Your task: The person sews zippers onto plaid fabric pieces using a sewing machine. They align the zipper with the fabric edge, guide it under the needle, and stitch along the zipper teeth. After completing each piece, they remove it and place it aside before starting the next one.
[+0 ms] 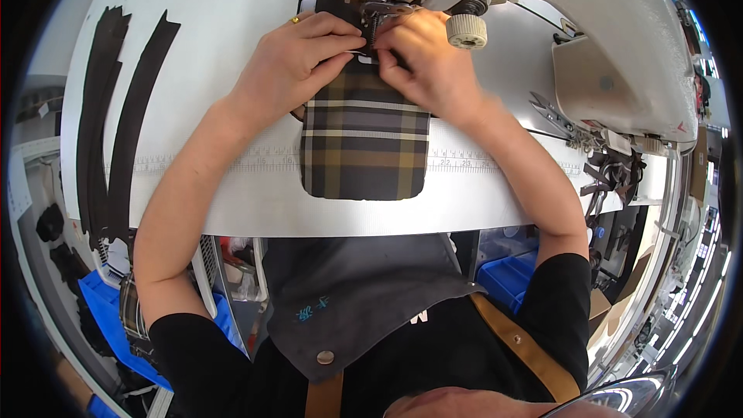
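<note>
At the sewing machine's presser foot (374,19), my left hand (306,62) pinches the dark edge of a fabric piece, its thumb and forefinger just left of the needle area. My right hand (418,62) is closed on the same work just right of the foot, its fingertips close to the needle and partly hidden. The plaid fabric piece (364,162), in grey, black and olive with pale stripes, lies flat between my forearms, with a darker section running under the machine head.
Long dark fabric strips (103,124) lie on the white table (217,217) at left. Metal scissors (553,116) and tangled dark trimmings (611,174) sit at right, below the machine's body (604,39). Blue bins (503,279) stand under the table edge.
</note>
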Demonstrator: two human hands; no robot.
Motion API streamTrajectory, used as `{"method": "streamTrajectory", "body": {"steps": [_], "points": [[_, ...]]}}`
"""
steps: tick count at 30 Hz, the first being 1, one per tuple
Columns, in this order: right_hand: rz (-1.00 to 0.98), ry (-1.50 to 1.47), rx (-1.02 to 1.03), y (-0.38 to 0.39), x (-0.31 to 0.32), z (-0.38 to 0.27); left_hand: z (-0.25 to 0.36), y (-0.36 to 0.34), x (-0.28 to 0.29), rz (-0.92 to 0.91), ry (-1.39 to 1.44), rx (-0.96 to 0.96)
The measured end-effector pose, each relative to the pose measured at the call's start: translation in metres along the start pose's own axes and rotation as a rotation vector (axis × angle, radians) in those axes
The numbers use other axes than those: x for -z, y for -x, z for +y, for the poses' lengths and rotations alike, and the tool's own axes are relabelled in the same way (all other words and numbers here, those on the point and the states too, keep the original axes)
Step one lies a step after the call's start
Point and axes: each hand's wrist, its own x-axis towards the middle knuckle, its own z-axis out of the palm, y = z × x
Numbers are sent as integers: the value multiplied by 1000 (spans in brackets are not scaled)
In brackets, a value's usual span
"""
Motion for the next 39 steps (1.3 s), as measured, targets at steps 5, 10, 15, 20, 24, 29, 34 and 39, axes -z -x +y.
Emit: {"method": "streamTrajectory", "body": {"steps": [5, 10, 15, 20, 24, 29, 34, 39], "points": [[-312, -701, -190, 5, 36, 0, -2, 3, 1, 10, -37, -28], [-191, -321, -279, 6, 36, -8, -1, 2, -3, 44, -66, -50], [-123, 32, -60, 4, 19, -13, -1, 0, -5, 80, -178, -158], [-101, 138, 126, 3, 10, -9, 0, 0, -6, 84, -207, -155], [-195, -364, -163, 1, 8, 8, -2, -2, -6, 90, -161, -154], [-646, -488, -410, -21, 45, -6, -1, 1, -3, 31, -138, -111], [-524, -324, -489, -10, 61, -10, 0, 4, -3, 45, -137, -85], [-71, 47, -58, 1, 12, -9, 0, 0, -6, 87, -134, -118]]}}
